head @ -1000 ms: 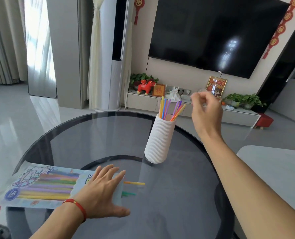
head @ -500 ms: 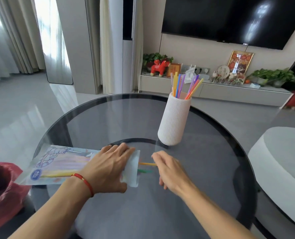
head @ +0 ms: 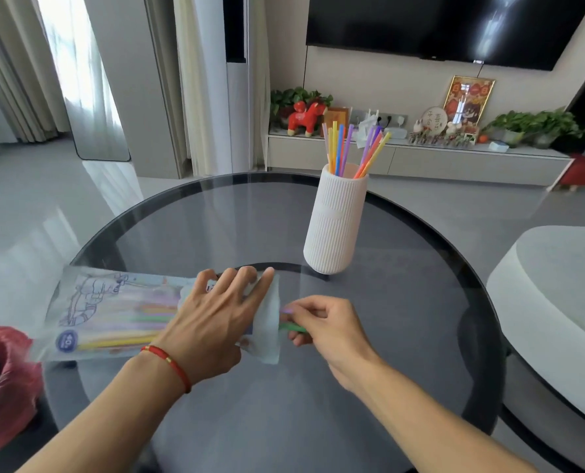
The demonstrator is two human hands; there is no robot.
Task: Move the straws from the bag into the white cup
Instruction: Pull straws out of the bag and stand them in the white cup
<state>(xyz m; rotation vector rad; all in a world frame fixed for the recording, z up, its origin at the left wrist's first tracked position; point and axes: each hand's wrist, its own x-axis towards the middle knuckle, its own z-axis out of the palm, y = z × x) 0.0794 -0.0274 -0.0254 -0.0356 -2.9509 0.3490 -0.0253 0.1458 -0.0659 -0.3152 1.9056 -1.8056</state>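
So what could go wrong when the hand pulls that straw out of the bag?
The right hand is pinching straw ends at the mouth of the bag; a purple and a green straw both poke out, so extra ones might slide out and roll across the glass table. The left hand only presses the bag flat, so it might slip. The tall white cup already holds many straws; a bump could tip it.

A dark wall-mounted television (head: 451, 25) hangs above a low white console (head: 417, 160) carrying potted plants (head: 537, 126) and a red horse figurine (head: 305, 118). Daylight filters through sheer curtains (head: 62, 73) onto glossy grey floor (head: 28, 213).
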